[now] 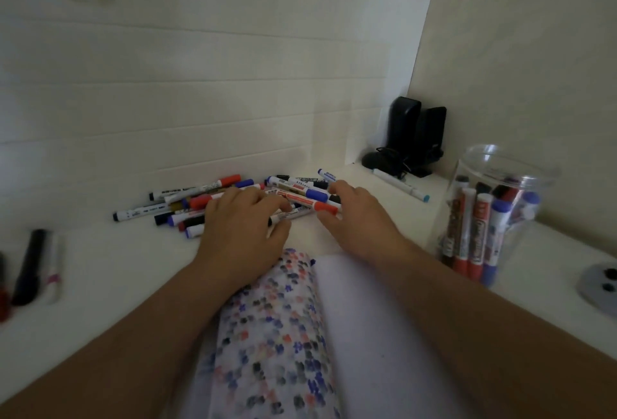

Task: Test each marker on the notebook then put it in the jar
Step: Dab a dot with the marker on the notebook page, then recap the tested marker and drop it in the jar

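My hands reach into the marker pile (233,199) at the desk's (117,271) far edge: left hand (243,228) spread loosely on it, right hand (354,214) pinching a red-capped marker (312,203) lying crosswise, the jar (494,214) farther right, the notebook (300,335) between my forearms.

The jar (497,214) is clear, glossy plastic, and the markers (233,199) piled on the smooth matt white desk (110,271) have shiny plastic barrels and caps. The notebook (360,335) shows matt paper pages, one covered in ink dabs, while the speakers (417,131) look like dull black plastic.
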